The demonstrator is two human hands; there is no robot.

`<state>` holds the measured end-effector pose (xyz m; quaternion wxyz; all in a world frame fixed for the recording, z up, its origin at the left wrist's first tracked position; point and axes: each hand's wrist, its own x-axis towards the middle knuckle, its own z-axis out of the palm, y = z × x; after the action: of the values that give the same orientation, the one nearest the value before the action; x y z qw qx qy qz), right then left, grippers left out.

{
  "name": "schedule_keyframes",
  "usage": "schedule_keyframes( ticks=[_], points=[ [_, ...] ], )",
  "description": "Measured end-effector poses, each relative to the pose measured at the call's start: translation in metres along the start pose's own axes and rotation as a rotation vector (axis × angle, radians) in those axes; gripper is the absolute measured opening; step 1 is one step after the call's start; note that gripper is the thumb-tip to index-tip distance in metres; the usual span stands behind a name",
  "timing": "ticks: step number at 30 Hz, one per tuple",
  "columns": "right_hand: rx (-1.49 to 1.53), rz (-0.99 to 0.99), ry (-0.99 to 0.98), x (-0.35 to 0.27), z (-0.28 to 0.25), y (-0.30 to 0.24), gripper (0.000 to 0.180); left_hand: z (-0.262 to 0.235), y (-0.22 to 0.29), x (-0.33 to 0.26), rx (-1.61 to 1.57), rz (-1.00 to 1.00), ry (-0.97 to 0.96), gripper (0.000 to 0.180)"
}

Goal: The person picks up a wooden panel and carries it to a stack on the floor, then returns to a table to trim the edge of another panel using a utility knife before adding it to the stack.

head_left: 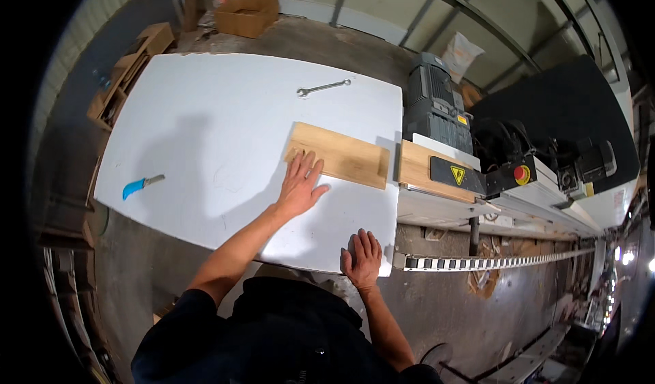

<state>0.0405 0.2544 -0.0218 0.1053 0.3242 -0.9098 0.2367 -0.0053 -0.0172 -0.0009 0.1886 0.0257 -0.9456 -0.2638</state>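
Left hand [297, 191]: fingers loosely spread flat on the board [349, 156], no grip
Right hand [363, 260]: just chilling at bench's [225, 90] near-right corner, fingers half-open, empty

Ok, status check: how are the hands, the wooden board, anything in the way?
Left hand open, touching wooden board. Right hand on white tabletop, near edge. Board flat; wrench beyond it, blue-handled knife off left, neither touching it.

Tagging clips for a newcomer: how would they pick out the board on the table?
Find the white table; near its right edge lies a flat tan board. Unlike the wooden strip beside the grey motor, this one has the left hand on it.
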Motion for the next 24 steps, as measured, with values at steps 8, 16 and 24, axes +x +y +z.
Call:
schedule_keyframes(
  ticks=[8, 16, 24],
  points=[
    [0.148, 0.231, 0.033, 0.022, 0.005, 0.004, 0.039, 0.002, -0.039, 0.057, 0.161, 0.031, -0.043, 0.059],
    [2.142, 1.011, 0.525, 0.162, 0.006, 0.084, 0.029, 0.007, 0.083, 0.099, -0.803, -0.336, -0.385, 0.048],
    [1.690, 1.129, 0.137, 0.100, 0.008, -0.031, 0.019, -0.007, 0.053, 0.098, 0.015, 0.107, -0.041, 0.054]
  ],
)
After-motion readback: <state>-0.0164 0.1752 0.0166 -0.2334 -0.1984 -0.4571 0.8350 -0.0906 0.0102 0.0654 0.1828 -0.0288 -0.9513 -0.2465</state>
